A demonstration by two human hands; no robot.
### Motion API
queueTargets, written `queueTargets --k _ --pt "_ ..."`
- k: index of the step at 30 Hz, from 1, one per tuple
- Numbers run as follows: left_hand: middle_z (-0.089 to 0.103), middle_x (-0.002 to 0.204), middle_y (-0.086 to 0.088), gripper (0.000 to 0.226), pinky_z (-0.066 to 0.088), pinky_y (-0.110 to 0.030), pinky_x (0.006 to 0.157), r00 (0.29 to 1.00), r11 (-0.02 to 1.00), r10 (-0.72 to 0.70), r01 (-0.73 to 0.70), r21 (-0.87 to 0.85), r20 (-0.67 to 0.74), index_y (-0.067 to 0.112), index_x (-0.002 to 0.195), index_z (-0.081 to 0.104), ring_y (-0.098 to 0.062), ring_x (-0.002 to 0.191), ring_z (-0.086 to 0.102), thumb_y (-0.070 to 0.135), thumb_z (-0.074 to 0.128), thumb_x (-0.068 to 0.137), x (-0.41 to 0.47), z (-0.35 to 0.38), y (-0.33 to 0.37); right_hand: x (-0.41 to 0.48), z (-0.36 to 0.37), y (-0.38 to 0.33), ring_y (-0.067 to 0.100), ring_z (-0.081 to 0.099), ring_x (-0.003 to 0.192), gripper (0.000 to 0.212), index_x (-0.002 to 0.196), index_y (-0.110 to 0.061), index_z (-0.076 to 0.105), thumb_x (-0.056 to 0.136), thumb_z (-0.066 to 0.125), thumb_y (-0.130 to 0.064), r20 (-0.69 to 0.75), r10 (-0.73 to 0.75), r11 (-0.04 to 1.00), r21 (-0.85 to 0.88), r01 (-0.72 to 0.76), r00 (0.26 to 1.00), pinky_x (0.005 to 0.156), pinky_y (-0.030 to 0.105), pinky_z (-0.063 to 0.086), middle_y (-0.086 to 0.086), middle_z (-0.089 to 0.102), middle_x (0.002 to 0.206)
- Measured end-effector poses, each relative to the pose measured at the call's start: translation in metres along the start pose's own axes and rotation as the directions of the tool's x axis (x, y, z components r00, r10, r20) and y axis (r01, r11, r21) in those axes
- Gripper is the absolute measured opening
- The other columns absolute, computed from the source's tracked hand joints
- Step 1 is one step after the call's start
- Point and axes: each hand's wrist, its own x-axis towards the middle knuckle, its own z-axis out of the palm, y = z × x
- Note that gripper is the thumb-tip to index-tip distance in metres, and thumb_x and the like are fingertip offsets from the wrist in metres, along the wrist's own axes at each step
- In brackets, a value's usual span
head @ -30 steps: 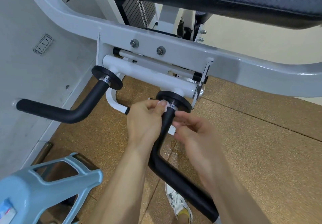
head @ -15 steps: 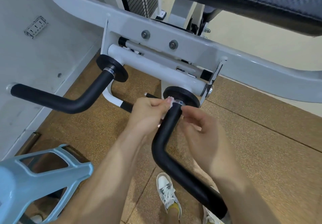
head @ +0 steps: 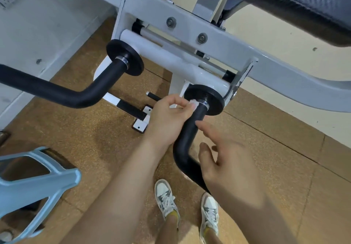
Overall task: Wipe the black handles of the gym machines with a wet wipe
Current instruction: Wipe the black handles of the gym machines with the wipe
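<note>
Two bent black handles stick out of a white gym machine. The right handle [head: 187, 135] runs from a black disc [head: 206, 99] down toward me. My left hand [head: 167, 118] pinches a small white wet wipe [head: 193, 103] against the top of this handle, just below the disc. My right hand [head: 226, 160] hovers beside the handle's bend with fingers spread and relaxed, holding nothing and covering the handle's lower part. The left handle [head: 62, 93] reaches out to the left, untouched.
The white machine frame [head: 266, 61] and a black padded seat [head: 303, 2] hang above the handles. A light blue plastic stool [head: 32, 183] stands at lower left. A white wall [head: 38, 25] borders the left. My two white shoes [head: 167, 198] stand on cork-brown floor.
My right hand has let go of the handle top and drawn back down toward me, fingers opening. My left hand keeps the wipe at the disc. The camera has moved closer.
</note>
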Motion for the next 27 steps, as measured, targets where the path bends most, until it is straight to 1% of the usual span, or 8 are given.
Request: queueTargets --k 6,11,17,19,21,23,25,27 --pt "0.067 0.061 0.01 0.01 0.047 -0.014 0.053 0.997 0.992 0.07 -0.073 0.1 0.032 0.012 0.083 0.062 0.001 0.056 0.061 0.019 0.064 0.089 -0.006 -0.011 -0.001 -0.018 0.017 0.003 0.008 0.058 0.08 0.044 0.113 -0.024 0.067 0.072 0.057 -0.013 -0.102 -0.041 0.995 -0.097 0.031 0.994 0.064 0.003 0.026 -0.009 0.07 0.106" --pt "0.074 0.085 0.008 0.013 0.055 -0.022 0.069 0.993 0.992 0.119 -0.117 0.042 -0.029 0.028 0.096 0.072 0.001 0.075 0.068 0.021 0.062 0.09 -0.006 0.005 -0.002 -0.027 0.024 0.007 0.004 0.055 0.084 0.034 0.108 -0.023 0.068 0.081 0.048 -0.018 -0.171 -0.091 0.995 -0.051 0.083 0.981 0.067 0.005 0.032 -0.009 0.071 0.099" --pt "0.072 0.087 0.017 0.014 0.049 -0.008 0.073 0.984 0.982 0.147 -0.133 0.134 -0.102 0.019 0.099 0.074 0.005 0.087 0.068 0.015 0.066 0.088 -0.049 -0.017 -0.021 -0.055 0.039 0.004 -0.001 0.056 0.082 0.032 0.1 -0.021 0.069 0.08 0.046 -0.012 -0.237 -0.181 0.961 0.163 0.223 0.954 0.077 0.002 0.037 -0.014 0.068 0.093" --pt "0.07 0.086 0.019 0.016 0.047 -0.004 0.072 0.989 0.98 0.12 -0.103 0.173 -0.091 0.021 0.102 0.072 0.01 0.085 0.066 0.016 0.063 0.09 -0.062 -0.019 -0.019 -0.063 0.049 -0.005 0.0 0.06 0.077 0.028 0.093 -0.03 0.07 0.086 0.052 -0.01 -0.176 0.014 0.93 0.364 0.052 0.984 0.068 0.004 0.041 -0.018 0.068 0.081" --pt "0.073 0.091 0.014 0.021 0.048 -0.011 0.08 0.988 0.947 0.14 -0.112 0.302 -0.072 0.027 0.111 0.067 0.004 0.093 0.065 0.02 0.058 0.093 -0.065 -0.02 -0.015 -0.064 0.058 -0.021 0.003 0.061 0.069 0.029 0.088 -0.032 0.072 0.091 0.057 -0.008 0.08 0.271 0.698 0.67 -0.254 0.959 0.064 0.015 0.046 -0.015 0.07 0.077" --pt "0.073 0.095 0.008 0.027 0.045 -0.022 0.092 0.989 0.913 0.127 -0.085 0.4 -0.081 0.031 0.12 0.06 -0.002 0.101 0.061 0.023 0.057 0.094 -0.064 -0.022 -0.01 -0.063 0.065 -0.036 0.012 0.059 0.067 0.026 0.091 -0.021 0.073 0.092 0.054 -0.004 0.346 0.342 0.246 0.864 -0.439 0.873 0.062 0.028 0.045 -0.005 0.07 0.072" --pt "0.073 0.097 0.007 0.024 0.047 -0.029 0.094 0.993 0.905 0.099 -0.066 0.421 -0.058 0.03 0.117 0.061 -0.005 0.101 0.063 0.026 0.058 0.093 -0.063 -0.025 -0.006 -0.059 0.072 -0.049 0.012 0.06 0.065 0.026 0.105 -0.015 0.069 0.093 0.051 -0.001 0.476 0.281 -0.178 0.879 -0.442 0.834 0.062 0.03 0.045 0.001 0.07 0.075" --pt "0.073 0.095 0.006 0.016 0.052 -0.034 0.089 0.997 0.881 0.081 -0.072 0.467 0.002 0.029 0.106 0.066 -0.008 0.092 0.066 0.028 0.058 0.092 -0.064 -0.028 -0.003 -0.05 0.079 -0.055 0.011 0.062 0.065 0.028 0.115 -0.013 0.063 0.093 0.048 -0.003 0.507 0.247 -0.457 0.813 -0.362 0.826 0.064 0.028 0.047 0.001 0.071 0.077"
